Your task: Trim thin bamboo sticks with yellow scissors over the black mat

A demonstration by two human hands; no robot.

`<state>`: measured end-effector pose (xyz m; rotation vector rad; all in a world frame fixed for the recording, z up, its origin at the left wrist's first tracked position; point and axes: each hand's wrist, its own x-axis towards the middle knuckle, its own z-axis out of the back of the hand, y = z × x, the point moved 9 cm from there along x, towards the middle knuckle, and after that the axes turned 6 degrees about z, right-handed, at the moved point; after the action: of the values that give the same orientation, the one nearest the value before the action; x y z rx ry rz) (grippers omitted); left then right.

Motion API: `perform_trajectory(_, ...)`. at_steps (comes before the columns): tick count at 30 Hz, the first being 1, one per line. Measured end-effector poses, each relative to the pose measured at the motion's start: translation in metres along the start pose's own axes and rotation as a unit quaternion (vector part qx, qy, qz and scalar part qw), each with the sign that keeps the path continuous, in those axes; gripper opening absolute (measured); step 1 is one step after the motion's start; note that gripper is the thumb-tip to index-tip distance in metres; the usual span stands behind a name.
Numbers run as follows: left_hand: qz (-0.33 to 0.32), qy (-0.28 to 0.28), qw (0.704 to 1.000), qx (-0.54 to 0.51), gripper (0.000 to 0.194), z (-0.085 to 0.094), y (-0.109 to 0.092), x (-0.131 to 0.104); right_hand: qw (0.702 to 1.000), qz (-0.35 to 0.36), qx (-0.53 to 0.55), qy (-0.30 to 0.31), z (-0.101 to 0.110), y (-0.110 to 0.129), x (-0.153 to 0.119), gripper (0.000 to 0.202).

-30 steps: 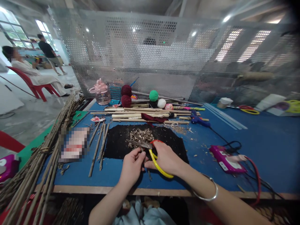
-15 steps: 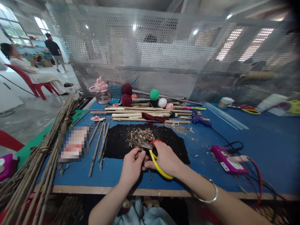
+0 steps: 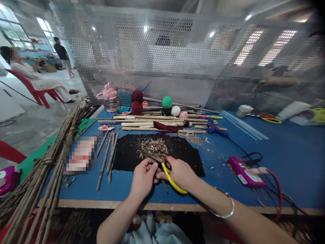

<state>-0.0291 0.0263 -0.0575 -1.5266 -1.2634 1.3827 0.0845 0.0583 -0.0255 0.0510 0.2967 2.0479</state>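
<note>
My right hand is closed around the scissors, which have yellow and red handles. Their blades point up and left, just beyond my left fingertips. With its fingers pinched, my left hand holds a thin twig, whose lower end sticks out below the hands. The fingers hide most of the twig. Right past the blades lies a heap of small cut twig pieces on a black cloth.
Long bundled sticks lie along the left side, with several shorter sticks beside the cloth. Behind it are peeled rods, yarn balls and a blue glue gun. A purple power strip with cables sits at right.
The scissor blades look closer together. The twig's lower end has shifted slightly right. Both hands stay nearly in place. In the background, a walking person has moved right.
</note>
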Motion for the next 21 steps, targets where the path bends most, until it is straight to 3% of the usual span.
perform_trajectory(21,-0.022,-0.004,0.999,0.031,0.029,-0.002,0.000,0.000,1.000,-0.016,-0.020,0.012,0.005,-0.012,-0.007,0.056)
